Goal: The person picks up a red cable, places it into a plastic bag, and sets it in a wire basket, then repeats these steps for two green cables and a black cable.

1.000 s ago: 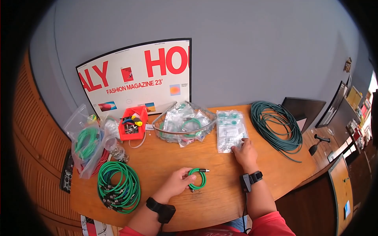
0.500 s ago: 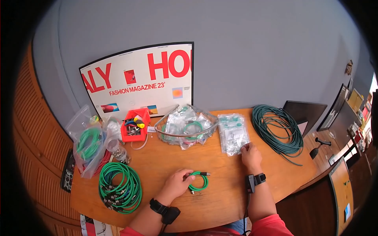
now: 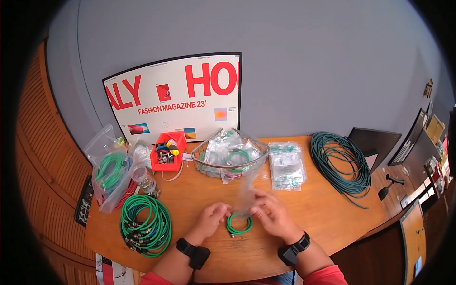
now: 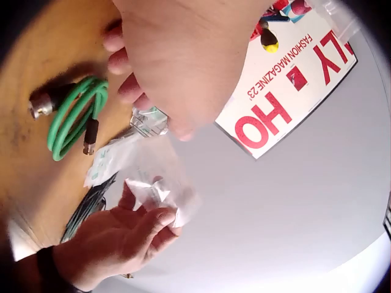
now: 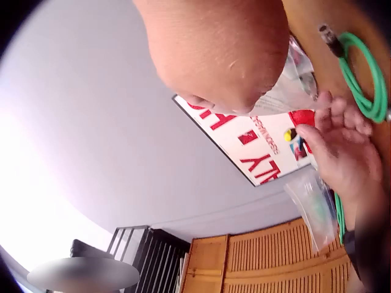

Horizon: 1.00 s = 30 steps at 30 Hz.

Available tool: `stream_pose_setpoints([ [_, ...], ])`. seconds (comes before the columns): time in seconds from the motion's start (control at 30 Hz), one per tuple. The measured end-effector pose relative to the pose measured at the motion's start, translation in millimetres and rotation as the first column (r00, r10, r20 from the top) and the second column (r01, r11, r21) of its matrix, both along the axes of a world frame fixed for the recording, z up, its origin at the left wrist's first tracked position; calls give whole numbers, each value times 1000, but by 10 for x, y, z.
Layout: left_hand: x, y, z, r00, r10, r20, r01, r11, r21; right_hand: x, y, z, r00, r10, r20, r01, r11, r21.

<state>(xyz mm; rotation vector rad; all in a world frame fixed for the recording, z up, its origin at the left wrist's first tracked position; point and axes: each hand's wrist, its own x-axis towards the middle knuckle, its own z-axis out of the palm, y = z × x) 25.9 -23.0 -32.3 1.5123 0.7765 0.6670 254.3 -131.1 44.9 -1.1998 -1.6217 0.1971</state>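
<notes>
My right hand point(image 3: 276, 217) pinches a clear plastic bag point(image 3: 245, 197), blurred in the head view and raised between both hands. In the left wrist view the bag point(image 4: 149, 162) hangs from the thumb and fingers of that hand. Opposite it, my left hand point(image 3: 209, 221) has loosely bent fingers close to the bag's edge and holds nothing. A short green cable point(image 3: 243, 232), coiled with metal connectors on its ends, lies on the wooden table below the bag. Behind the right hand lies a stack of flat clear bags point(image 3: 288, 168).
A wire basket point(image 3: 225, 171) of bagged cables stands at the back, beside a red bin point(image 3: 167, 165) of small parts. Coiled green cables point(image 3: 164, 223) and a bag of cable point(image 3: 110, 171) are at left. A dark green cable coil point(image 3: 361, 183) lies right.
My right hand has come from the stack towards the middle, bringing a plastic bag. My left hand has let go of the green cable, which stays on the table.
</notes>
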Motion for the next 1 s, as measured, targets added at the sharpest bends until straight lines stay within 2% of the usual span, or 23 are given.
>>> stream_pose_setpoints([
  [0.03,-19,19,26,980,-102,168,125,983,-135,-76,-22,-16,995,93,-45,-95,994,-46],
  [0.07,-11,1,61,981,-104,166,127,983,-135,-123,-34,-18,979,181,-93,-189,978,-86],
  [0.13,31,-91,313,898,64,435,126,911,-394,-136,-45,-21,973,205,-102,-214,973,-87],
  [0.17,34,-78,324,898,63,435,126,911,-392,-126,-50,-48,960,216,-175,-246,954,-170],
  [0.2,27,-62,330,896,82,437,69,945,-319,-116,-50,-73,943,222,-247,-283,926,-249],
  [0.23,10,-45,331,892,102,440,9,970,-243,-104,-40,-97,943,223,-248,-284,927,-246],
  [0.3,-68,68,219,911,101,400,-18,978,-207,-82,-18,-135,980,177,-94,-198,934,-297],
  [0.33,-101,104,175,927,103,361,-42,984,-173,-83,-13,-134,979,180,-95,-201,934,-297],
  [0.4,-108,95,198,913,107,393,-51,988,-148,-83,-6,-128,992,126,18,-112,930,-351],
  [0.43,-95,73,262,899,106,426,-58,991,-124,-63,22,-179,992,128,18,-113,930,-350],
  [0.5,-77,14,391,896,121,426,-88,991,-96,-16,107,-293,966,18,258,25,986,-162],
  [0.57,-94,10,416,893,136,428,-118,991,-69,-26,91,-273,950,-14,313,66,986,-154],
  [0.63,-168,54,375,913,103,395,-88,995,-55,-72,64,-235,930,-47,365,107,984,-145],
  [0.7,-203,108,290,913,115,390,-94,993,-73,-141,35,-241,826,10,563,226,910,-347],
  [0.77,-199,136,238,914,127,385,-99,991,-92,-171,40,-318,863,14,505,201,908,-368],
  [0.83,-185,145,219,811,138,568,-7,974,-227,-176,47,-402,895,19,445,172,907,-385],
  [0.93,-200,170,219,757,177,629,27,953,-300,-116,63,-470,916,27,400,145,908,-394],
  [1.0,-222,161,283,739,181,648,66,939,-337,-41,71,-471,967,54,249,76,872,-484],
])
